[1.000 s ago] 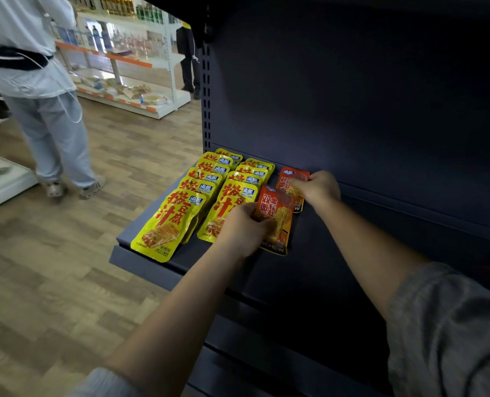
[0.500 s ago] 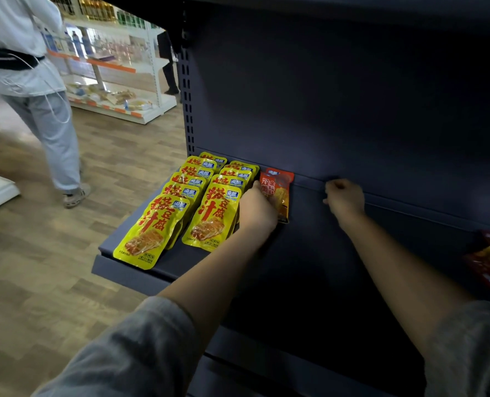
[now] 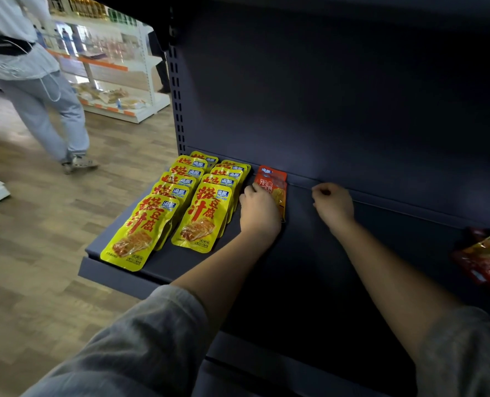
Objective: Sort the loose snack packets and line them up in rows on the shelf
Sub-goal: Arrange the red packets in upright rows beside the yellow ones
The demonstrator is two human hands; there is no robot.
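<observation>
On shelf: two rows glossy yellow packets; left hand presses orange packets; right hand curled, holding nothing.

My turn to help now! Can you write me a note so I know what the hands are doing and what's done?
Left hand: rests on the orange packets at the shelf's back.
Right hand: curled, holding nothing, near the back wall.
Done: two rows of yellow packets; orange row started beside them.
Left: loose red packets at far right need lining up.
</observation>
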